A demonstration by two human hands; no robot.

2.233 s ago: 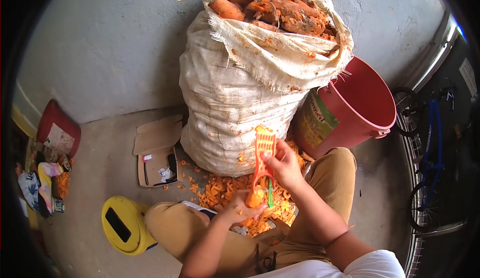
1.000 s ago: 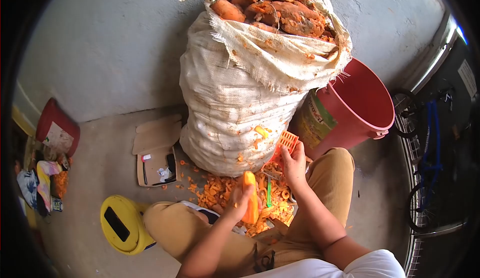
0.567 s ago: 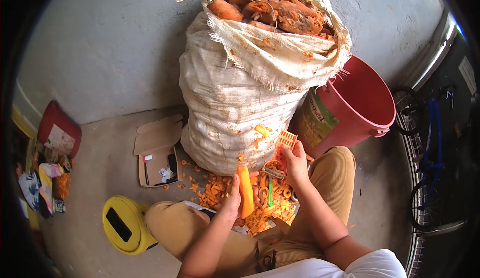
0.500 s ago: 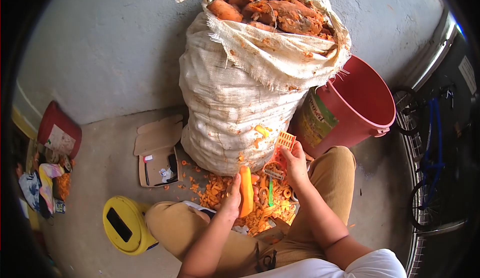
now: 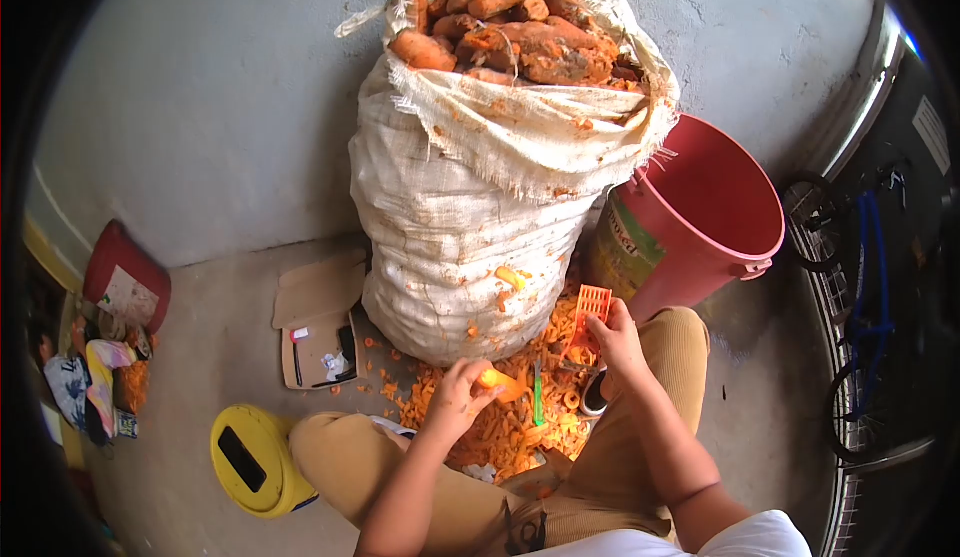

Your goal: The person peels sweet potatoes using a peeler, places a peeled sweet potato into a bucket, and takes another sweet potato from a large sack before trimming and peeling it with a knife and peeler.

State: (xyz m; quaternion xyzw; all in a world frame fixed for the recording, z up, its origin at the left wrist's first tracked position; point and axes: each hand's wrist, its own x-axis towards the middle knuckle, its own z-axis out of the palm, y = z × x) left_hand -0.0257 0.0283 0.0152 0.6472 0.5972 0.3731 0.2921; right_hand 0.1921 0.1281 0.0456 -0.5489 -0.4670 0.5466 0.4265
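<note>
My left hand [image 5: 455,402] is closed around a peeled carrot [image 5: 507,386], whose bright orange end points right over the peelings. To its right, my right hand [image 5: 620,341] grips an orange plastic peeler [image 5: 592,307] with a slotted upper part. The peeler's lower end sits over the scraps, apart from the carrot. Below both hands lies a heap of carrot peelings [image 5: 510,431] on the floor between my legs. A green-handled knife [image 5: 538,400] rests on that heap. Unpeeled carrots [image 5: 540,47] fill the large white woven sack [image 5: 460,237] in front of me.
Right of the sack leans a big red bucket [image 5: 690,217]. On the left are an open cardboard box [image 5: 300,302], a yellow-lidded tub [image 5: 280,457] with a phone [image 5: 241,458] on it, and a smaller red bucket [image 5: 125,277]. A blue bicycle [image 5: 875,287] stands at the far right.
The carrot has swung from upright to lying nearly sideways in my left hand, which turned over it. My right hand and the peeler shifted slightly right and down, away from the carrot.
</note>
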